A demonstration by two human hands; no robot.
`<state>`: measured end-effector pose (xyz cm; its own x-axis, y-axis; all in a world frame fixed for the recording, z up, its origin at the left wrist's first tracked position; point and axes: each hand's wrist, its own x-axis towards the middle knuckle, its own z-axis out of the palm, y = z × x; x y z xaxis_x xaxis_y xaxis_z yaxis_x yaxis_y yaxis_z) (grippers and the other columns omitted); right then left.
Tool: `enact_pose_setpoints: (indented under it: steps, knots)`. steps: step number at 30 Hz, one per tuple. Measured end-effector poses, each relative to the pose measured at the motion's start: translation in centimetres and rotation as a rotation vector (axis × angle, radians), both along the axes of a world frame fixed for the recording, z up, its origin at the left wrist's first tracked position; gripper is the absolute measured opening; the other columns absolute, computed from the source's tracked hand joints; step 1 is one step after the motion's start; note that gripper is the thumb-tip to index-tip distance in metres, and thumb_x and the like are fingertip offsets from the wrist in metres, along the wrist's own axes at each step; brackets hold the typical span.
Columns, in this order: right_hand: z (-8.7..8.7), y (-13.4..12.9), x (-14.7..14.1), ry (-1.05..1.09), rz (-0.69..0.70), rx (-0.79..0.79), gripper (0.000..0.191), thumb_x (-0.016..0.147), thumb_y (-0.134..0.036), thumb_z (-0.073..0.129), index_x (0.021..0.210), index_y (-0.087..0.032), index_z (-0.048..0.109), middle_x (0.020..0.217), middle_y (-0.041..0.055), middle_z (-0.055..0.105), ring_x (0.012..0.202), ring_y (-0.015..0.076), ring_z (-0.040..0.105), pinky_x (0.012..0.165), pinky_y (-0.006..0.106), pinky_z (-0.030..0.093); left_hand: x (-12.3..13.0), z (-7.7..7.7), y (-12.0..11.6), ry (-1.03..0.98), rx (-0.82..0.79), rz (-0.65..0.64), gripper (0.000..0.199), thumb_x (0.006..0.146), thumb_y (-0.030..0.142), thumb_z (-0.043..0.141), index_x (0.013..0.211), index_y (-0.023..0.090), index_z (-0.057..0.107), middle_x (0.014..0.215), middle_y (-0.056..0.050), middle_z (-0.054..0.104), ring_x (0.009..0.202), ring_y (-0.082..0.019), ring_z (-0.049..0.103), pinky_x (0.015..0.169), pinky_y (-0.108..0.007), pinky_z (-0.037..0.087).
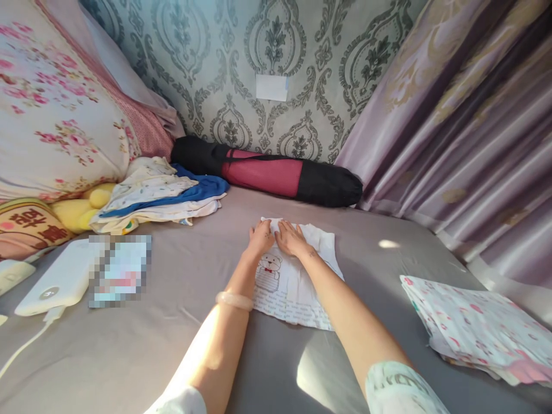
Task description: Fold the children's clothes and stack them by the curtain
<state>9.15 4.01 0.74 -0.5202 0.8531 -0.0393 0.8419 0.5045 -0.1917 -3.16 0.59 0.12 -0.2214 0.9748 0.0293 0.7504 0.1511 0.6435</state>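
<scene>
A white cloth [297, 299] with a printed bear and rows of small lettering lies spread on the grey sheet [194, 276]. My left hand [261, 237] rests on its upper left edge, fingers pointing away from me. Beside it, my right hand [291, 238] lies flat on the cloth near the top edge, its fingers spread. The two hands are close together, and neither grips anything. Both forearms cover parts of the cloth's sides.
Folded patterned cloths [478, 325] lie at the right. A black and red rolled bag [267, 172] lies along the wall. At the left are piled clothes [150, 190], a white power bank [64, 276] with a cable, a blurred packet [123, 270] and pillows [64, 109].
</scene>
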Motion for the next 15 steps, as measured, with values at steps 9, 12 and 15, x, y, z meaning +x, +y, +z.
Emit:
enact_pose_setpoints:
  steps: [9, 12, 15]
  knots:
    - [0.1, -0.8, -2.8, -0.066, 0.102, 0.018, 0.061, 0.097, -0.029, 0.038, 0.155, -0.014, 0.028, 0.163, 0.0089, 0.024, 0.15, 0.0251, 0.017, 0.122, 0.049, 0.01, -0.5, 0.8, -0.2, -0.066, 0.106, 0.075, 0.052, 0.088, 0.012, 0.035, 0.138, 0.012, 0.051, 0.131, -0.014, 0.065, 0.128, -0.023, 0.056, 0.11, -0.036, 0.038]
    - [0.1, -0.6, -2.7, -0.018, 0.1, -0.03, 0.06, 0.097, -0.032, 0.038, 0.155, -0.02, 0.028, 0.163, 0.0069, 0.025, 0.151, 0.0238, 0.017, 0.122, 0.047, 0.01, -0.5, 0.8, -0.2, -0.064, 0.093, 0.08, 0.052, 0.089, 0.012, 0.035, 0.138, 0.013, 0.052, 0.131, -0.013, 0.065, 0.127, -0.023, 0.056, 0.108, -0.036, 0.041]
    - [0.5, -0.4, -1.8, 0.107, 0.056, -0.035, 0.054, 0.102, -0.033, 0.024, 0.155, -0.022, 0.029, 0.161, 0.0056, 0.029, 0.15, 0.0197, 0.019, 0.121, 0.043, 0.013, -0.4, 1.0, -0.2, -0.052, 0.09, 0.061, 0.05, 0.09, 0.014, 0.036, 0.138, 0.014, 0.051, 0.132, -0.012, 0.064, 0.126, -0.023, 0.057, 0.107, -0.035, 0.042]
